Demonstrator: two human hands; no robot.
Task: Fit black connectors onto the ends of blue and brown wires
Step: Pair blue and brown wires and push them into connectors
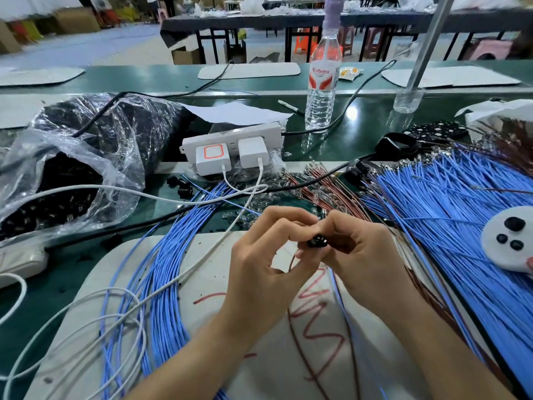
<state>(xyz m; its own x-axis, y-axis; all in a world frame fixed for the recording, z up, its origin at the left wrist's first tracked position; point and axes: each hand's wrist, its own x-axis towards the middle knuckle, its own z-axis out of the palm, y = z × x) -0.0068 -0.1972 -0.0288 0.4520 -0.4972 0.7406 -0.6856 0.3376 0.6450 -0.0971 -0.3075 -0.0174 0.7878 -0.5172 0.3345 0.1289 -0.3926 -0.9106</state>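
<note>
Over the white mat (207,342) my two hands meet around one black connector (316,242). My right hand (363,255) pinches the connector. My left hand (265,255) pinches a brown wire (300,350) just below it. That brown wire and a blue wire (339,295) trail from the connector toward me. Loose black connectors (181,184) lie near the power strip. A clear bag of black connectors (60,180) sits at the left. Blue wires lie in bundles at the left (161,284) and right (450,215); brown wires (326,189) lie behind my hands.
A white power strip (230,140) with two chargers stands behind the wires, its white cables (124,310) crossing the mat. A water bottle (323,82) stands at the back. A white round device (510,238) rests on the right blue bundle. A black cable (317,180) crosses the green table.
</note>
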